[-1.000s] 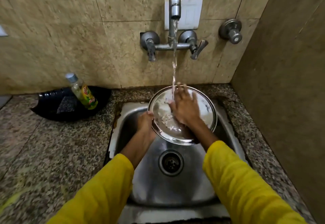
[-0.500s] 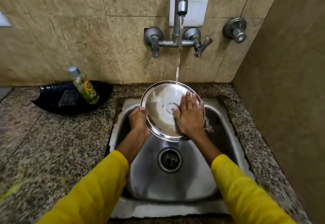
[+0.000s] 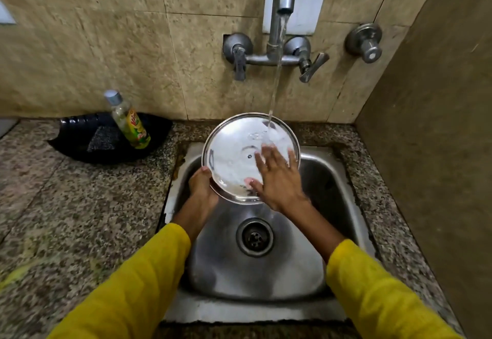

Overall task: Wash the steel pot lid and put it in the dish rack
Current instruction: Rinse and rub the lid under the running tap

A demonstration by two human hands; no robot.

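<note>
Round steel pot lid tilts over the steel sink under running water, rinsing; left hand clamps its rim; right hand rubs flat, fingers spread; racking seemingly follows, no rack visible.

The tap and its stream hang over the sink back. A wall blocks the right; left, the table lies open up to the bottle in its black tray.

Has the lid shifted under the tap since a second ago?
Yes. The lid has shifted left; against the drain, it sat further right before.
</note>
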